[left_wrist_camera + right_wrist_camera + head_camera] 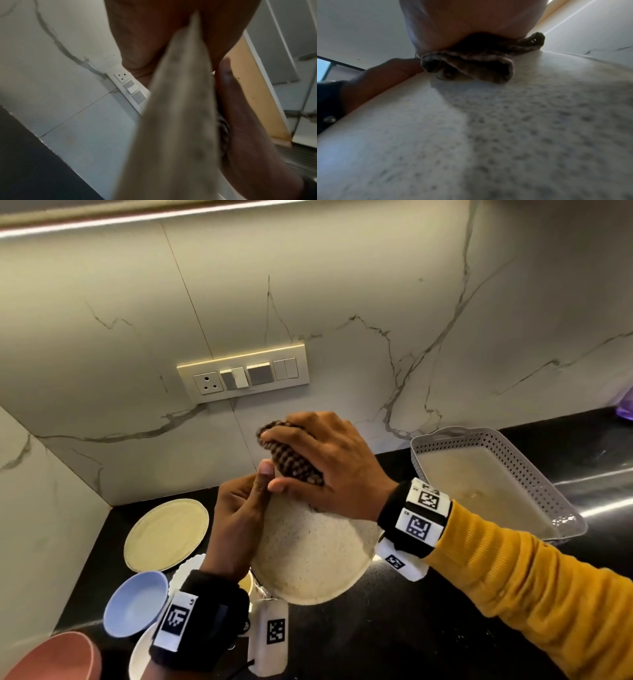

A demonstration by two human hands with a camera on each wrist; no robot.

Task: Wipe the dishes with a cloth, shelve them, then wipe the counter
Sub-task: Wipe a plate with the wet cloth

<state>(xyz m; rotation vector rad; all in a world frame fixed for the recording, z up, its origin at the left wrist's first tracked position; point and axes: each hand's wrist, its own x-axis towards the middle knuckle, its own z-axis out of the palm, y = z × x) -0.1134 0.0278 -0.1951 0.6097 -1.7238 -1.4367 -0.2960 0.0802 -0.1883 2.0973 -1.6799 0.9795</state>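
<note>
While a speckled cream plate [308,563] is held tilted above the black counter [428,628], the person's left hand [236,522] grasps its left rim, thumb upright against the face and fingers wrapped behind. The right hand [329,463], in a mustard ribbed sleeve [534,587], curls over a bunched brown checked cloth [294,460] and presses it against the plate's upper edge. From the right wrist camera the cloth [471,63] shows as soft, folded, waffle-textured fabric squeezed between palm and the plate's matte, grey-flecked surface [488,135]; from the left wrist camera the plate [180,121] appears edge-on and blurred, pinched between thumb and fingers. Both wrists carry black bands with white coded tags.

Nearest the viewer, at lower left, sit a rounded pink bowl [58,659], a pale blue bowl [135,604] with a smooth shallow hollow, and white dishes [144,655] partly hidden by the left wrist. Beyond them a flat, round cream plate [166,534] lies on the counter near the corner. To the right, well apart from the hands, a grey perforated plastic basket [534,474] with a pale base stands on the glossy counter. Behind everything rises a white marble-veined backsplash [342,285] bearing a cream switch panel [243,374] with a socket.
</note>
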